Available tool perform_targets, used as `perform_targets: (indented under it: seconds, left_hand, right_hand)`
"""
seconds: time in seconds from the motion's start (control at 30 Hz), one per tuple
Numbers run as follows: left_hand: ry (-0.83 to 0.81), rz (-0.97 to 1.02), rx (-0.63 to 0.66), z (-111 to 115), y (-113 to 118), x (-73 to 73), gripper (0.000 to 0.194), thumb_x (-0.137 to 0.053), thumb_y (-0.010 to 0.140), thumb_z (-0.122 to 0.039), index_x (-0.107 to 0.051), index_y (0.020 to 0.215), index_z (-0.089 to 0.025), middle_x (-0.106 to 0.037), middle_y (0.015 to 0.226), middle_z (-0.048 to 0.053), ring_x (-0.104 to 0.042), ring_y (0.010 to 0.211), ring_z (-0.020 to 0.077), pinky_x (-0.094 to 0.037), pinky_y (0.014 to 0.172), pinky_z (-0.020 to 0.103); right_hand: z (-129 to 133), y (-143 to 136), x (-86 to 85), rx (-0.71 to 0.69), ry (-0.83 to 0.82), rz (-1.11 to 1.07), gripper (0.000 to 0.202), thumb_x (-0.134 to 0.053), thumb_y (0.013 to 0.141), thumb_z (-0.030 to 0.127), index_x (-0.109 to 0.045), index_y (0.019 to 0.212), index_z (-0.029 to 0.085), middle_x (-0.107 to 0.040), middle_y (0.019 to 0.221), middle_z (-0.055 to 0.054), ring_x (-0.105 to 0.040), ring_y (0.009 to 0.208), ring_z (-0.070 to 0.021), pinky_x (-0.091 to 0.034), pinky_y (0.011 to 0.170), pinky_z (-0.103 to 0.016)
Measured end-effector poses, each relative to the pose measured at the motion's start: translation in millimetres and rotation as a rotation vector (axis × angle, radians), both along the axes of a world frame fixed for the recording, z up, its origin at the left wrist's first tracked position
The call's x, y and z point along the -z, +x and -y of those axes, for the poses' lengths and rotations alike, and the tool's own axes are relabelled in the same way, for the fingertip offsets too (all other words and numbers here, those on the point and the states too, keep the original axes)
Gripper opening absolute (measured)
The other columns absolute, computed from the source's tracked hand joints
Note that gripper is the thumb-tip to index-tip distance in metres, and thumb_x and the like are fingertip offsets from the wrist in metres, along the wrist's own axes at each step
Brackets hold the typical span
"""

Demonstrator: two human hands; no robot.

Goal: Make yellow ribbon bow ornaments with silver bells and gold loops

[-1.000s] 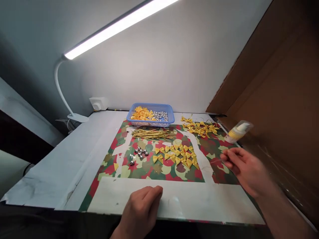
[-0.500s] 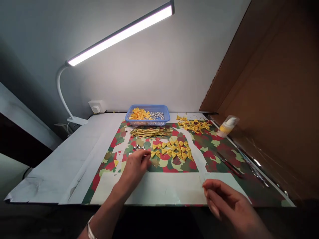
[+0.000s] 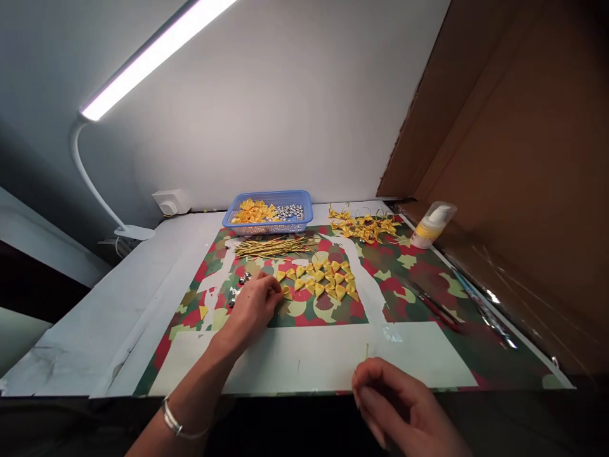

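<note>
My left hand (image 3: 254,304) is closed at the left end of the rows of yellow bows (image 3: 328,279), its fingertips on a bow at the row's edge. Small silver bells (image 3: 244,278) lie just left of that hand. Near the front edge, my right hand (image 3: 392,397) pinches a thin stem (image 3: 366,350) that sticks up from its fingertips. A bundle of gold wire ties (image 3: 273,247) lies beyond the bows.
A blue basket (image 3: 267,228) with yellow bows and silver bells stands at the back. Finished bows with ties (image 3: 366,227) are heaped right of it, near a bottle (image 3: 432,226). Tweezers (image 3: 435,306) lie at right. A lamp (image 3: 157,60) hangs above.
The view has shifted, and my right hand has moved left and closer to the front edge. My left hand now reaches over the leftmost bow, partly covering it.
</note>
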State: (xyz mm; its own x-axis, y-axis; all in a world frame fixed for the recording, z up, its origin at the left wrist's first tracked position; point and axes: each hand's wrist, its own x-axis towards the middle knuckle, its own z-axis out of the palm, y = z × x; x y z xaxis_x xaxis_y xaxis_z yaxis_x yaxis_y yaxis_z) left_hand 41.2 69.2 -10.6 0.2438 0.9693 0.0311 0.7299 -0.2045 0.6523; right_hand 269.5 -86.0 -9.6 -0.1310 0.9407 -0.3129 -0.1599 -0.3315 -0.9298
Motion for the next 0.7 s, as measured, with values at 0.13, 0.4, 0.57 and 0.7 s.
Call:
perform_targets:
  seconds: [0.13, 0.4, 0.57, 0.7]
  left_hand:
    - [-0.099, 0.248, 0.093, 39, 0, -19.8, 0.015, -0.059, 0.096, -0.029, -0.063, 0.087, -0.018, -0.067, 0.083, 0.002, -0.064, 0.078, 0.0183, -0.055, 0.072, 0.032]
    - [-0.396, 0.803, 0.068, 89, 3, -23.2, 0.012, -0.074, 0.088, -0.028, -0.072, 0.099, -0.021, -0.068, 0.086, 0.001, -0.06, 0.078, 0.015, -0.05, 0.071, 0.024]
    - [-0.451, 0.989, 0.067, 90, 3, -17.3, 0.018, -0.077, 0.086, -0.022, -0.074, 0.102, -0.027, -0.069, 0.09, -0.001, -0.062, 0.08, 0.0128, -0.052, 0.073, 0.02]
    - [-0.513, 1.137, 0.047, 85, 6, -15.9, 0.015, -0.08, 0.084, -0.018, -0.075, 0.094, -0.027, -0.071, 0.086, -0.004, -0.064, 0.079, 0.01, -0.054, 0.074, 0.015]
  right_hand:
    - [-6, -12, -6.6, 0.194, 0.076, 0.022, 0.041, -0.067, 0.087, 0.062, -0.06, 0.101, 0.025, -0.05, 0.077, 0.003, -0.04, 0.061, -0.0107, -0.033, 0.055, -0.022]
    - [-43, -31, -10.4, -0.024, 0.348, 0.202, 0.033, -0.058, 0.096, 0.053, -0.066, 0.103, 0.021, -0.054, 0.079, 0.0, -0.044, 0.065, -0.0126, -0.034, 0.056, -0.024]
    - [-48, -43, -13.1, -0.095, 0.342, 0.237, 0.033, -0.061, 0.097, 0.044, -0.061, 0.076, 0.018, -0.05, 0.072, 0.002, -0.044, 0.066, -0.0111, -0.034, 0.059, -0.023]
    - [-46, -50, -6.5, -0.043, 0.218, -0.014, 0.034, -0.059, 0.098, 0.043, -0.058, 0.076, 0.017, -0.044, 0.072, 0.003, -0.035, 0.063, -0.0092, -0.03, 0.057, -0.023]
